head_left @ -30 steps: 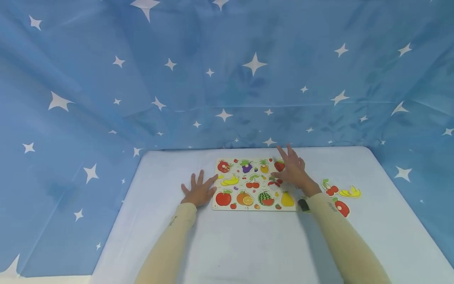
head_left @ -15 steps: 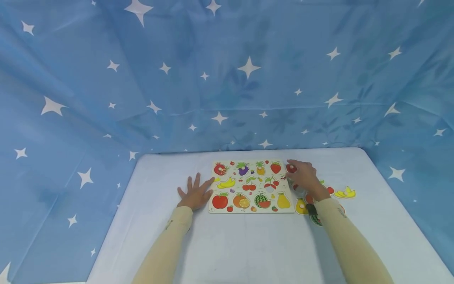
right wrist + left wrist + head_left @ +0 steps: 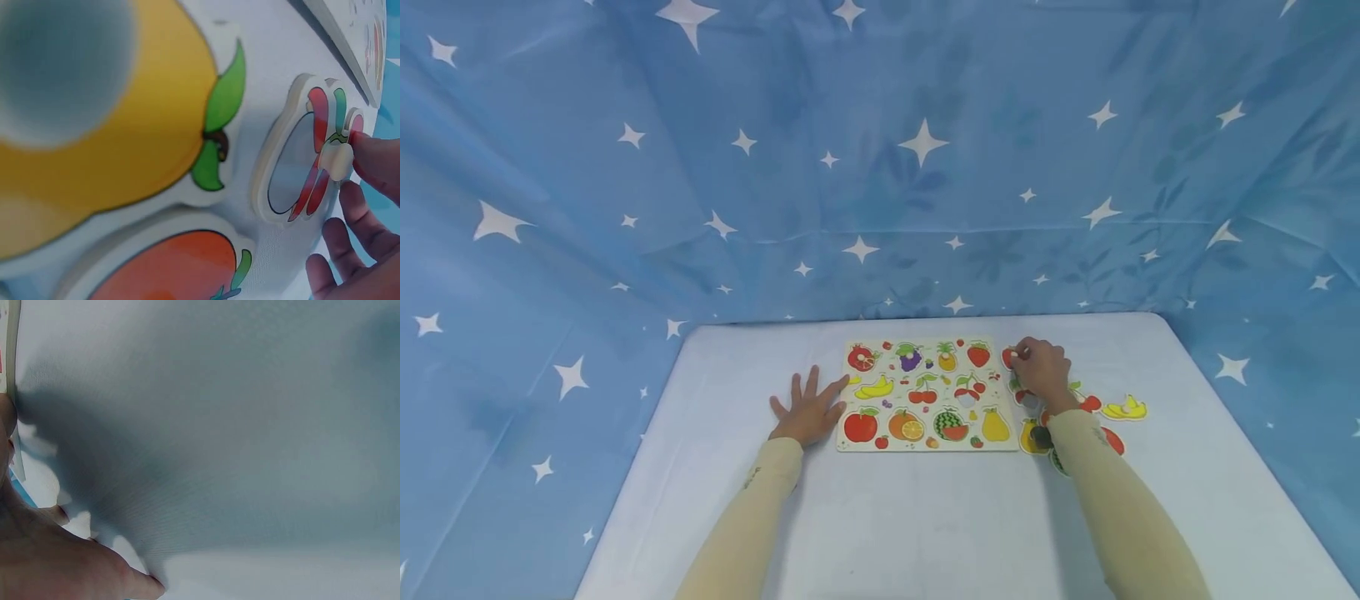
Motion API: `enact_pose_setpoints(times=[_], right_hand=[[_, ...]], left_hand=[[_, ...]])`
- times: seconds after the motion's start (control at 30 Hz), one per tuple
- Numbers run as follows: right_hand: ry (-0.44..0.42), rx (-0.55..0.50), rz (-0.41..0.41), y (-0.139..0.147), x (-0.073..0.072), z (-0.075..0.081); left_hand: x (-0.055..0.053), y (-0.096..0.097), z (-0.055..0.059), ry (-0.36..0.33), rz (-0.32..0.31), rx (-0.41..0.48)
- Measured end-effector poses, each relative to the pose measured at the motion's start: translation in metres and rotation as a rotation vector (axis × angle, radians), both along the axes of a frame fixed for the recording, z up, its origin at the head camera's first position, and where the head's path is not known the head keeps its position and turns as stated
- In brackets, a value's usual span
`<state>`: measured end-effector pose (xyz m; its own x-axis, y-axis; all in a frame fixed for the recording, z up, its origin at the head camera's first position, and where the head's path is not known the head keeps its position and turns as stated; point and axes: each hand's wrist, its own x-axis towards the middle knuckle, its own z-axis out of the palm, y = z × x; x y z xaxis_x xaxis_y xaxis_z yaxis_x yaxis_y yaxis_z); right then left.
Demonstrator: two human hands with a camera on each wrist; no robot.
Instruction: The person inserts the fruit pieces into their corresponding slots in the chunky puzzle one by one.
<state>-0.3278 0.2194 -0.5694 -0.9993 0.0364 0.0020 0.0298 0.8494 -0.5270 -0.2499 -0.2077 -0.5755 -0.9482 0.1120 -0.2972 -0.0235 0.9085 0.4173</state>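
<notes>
The puzzle board (image 3: 1000, 447) is lying flat on the bench (image 3: 880, 525); the left hand (image 3: 805, 415) is resting at its left edge, fingers spreading wide, holding nothing. The right hand (image 3: 1042, 375) is bending its fingers about a red fruit piece (image 3: 1008, 358) just beyond the board's right side; whether the fingertips are gripping its knob (image 3: 1014, 354), this report cannot tell. Judging by the knobs showing, the pomegranate (image 3: 858, 360), grapes (image 3: 910, 362) and pineapple (image 3: 946, 362) are sitting in place. The other fruit outlines (image 3: 951, 425) are showing no knobs and are presumably awaiting pieces. The bananas (image 3: 1125, 409), cherries (image 3: 1091, 403) and yellow pear (image 3: 1028, 441) are lying loose to the right, alongside pieces the right forearm (image 3: 1112, 504) is partly hiding
</notes>
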Motion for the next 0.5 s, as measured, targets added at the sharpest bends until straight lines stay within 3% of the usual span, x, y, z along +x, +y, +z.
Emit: enact_pose_setpoints(times=[0.23, 0.5], right_hand=[[0.069, 0.063, 0.006, -0.008, 0.0, -0.003], [0.153, 0.054, 0.001, -0.008, -0.002, 0.012]], left_hand=[[0.005, -0.004, 0.005, 0.005, 0.007, -0.018], [0.001, 0.001, 0.008, -0.008, -0.011, -0.009]])
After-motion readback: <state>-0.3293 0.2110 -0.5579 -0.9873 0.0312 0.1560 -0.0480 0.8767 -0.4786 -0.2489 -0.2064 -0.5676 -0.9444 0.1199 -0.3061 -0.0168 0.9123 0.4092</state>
